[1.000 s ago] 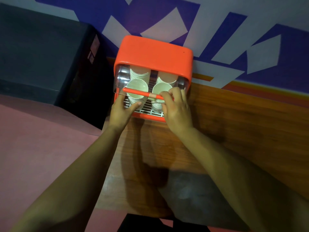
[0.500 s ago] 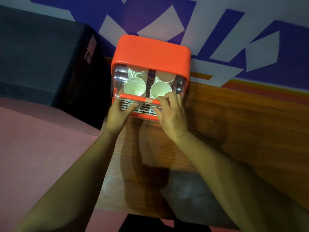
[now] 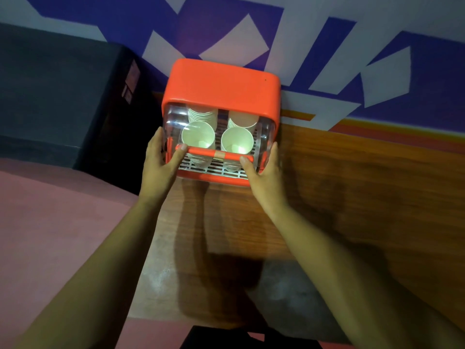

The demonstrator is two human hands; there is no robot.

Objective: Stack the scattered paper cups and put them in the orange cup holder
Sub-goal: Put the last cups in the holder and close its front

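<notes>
Far left: a black box [image 3: 50, 96] stands against the wall, with pink floor [image 3: 50, 222] below it. Next, the left hand [image 3: 158, 162] is on the front-left corner of the orange cup holder [image 3: 221, 84]. Its fingers [image 3: 156, 139] lie straight and flat against the left side of the clear cover [image 3: 172, 122], and the thumb rests on the left end of the orange handle bar [image 3: 214, 153]. It is pressing, not clenched, and wraps round nothing. The holder sits at the left end of the wooden counter [image 3: 352, 185], back against the blue-and-white patterned wall [image 3: 327, 46]. The paper cups [image 3: 237, 142] are inside it, visible through the cover in four stacks (two rows of two). The front-left stack [image 3: 198, 136] and front-right stack [image 3: 234, 147] stand mouth up, top cups empty. The back-left stack [image 3: 202, 114] shows a run of rims, and the back-right stack [image 3: 242, 119] is partly under the orange top. All stand on a white slatted grille [image 3: 214, 170] at the base. The cover is down over the cups with the handle bar low at the front, just above the grille; can't tell if it's fully seated. The right hand [image 3: 264, 172] mirrors the left: thumb on the right end of the bar, fingers [image 3: 274, 152] straight up the holder's right side, released, grasping nothing. Shadows of both forearms fall on the counter in front of the holder.
</notes>
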